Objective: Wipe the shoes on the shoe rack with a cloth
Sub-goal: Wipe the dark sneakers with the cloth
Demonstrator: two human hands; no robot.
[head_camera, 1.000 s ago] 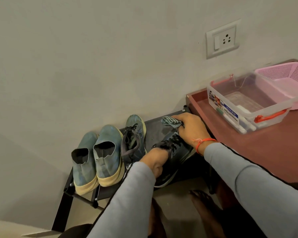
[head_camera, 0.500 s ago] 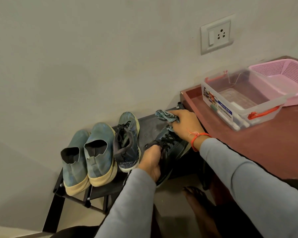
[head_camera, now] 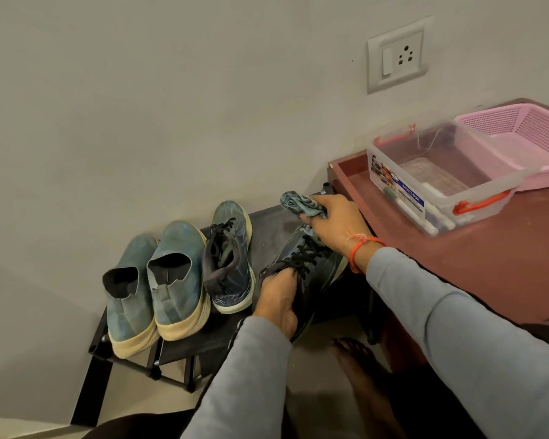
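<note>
A dark laced sneaker [head_camera: 311, 267] lies tilted at the right end of the black shoe rack [head_camera: 267, 229]. My left hand [head_camera: 278, 299] grips it at the heel and opening. My right hand [head_camera: 336, 226] holds a bunched blue-grey cloth [head_camera: 298, 202] against the sneaker's toe, which the hand hides. To the left stand its matching dark sneaker [head_camera: 230, 258] and a pair of blue slip-on shoes [head_camera: 154, 280] with cream soles.
A reddish-brown table [head_camera: 488, 264] adjoins the rack on the right, carrying a clear plastic box [head_camera: 438, 179] with red handles and a pink basket [head_camera: 526, 137]. A wall socket [head_camera: 398, 55] sits above. My bare feet [head_camera: 358, 369] are on the floor under the rack's front.
The view has shifted slightly. My right hand with the cloth stays on the sneaker's toe, moving a little along it; my left hand keeps its grip.
</note>
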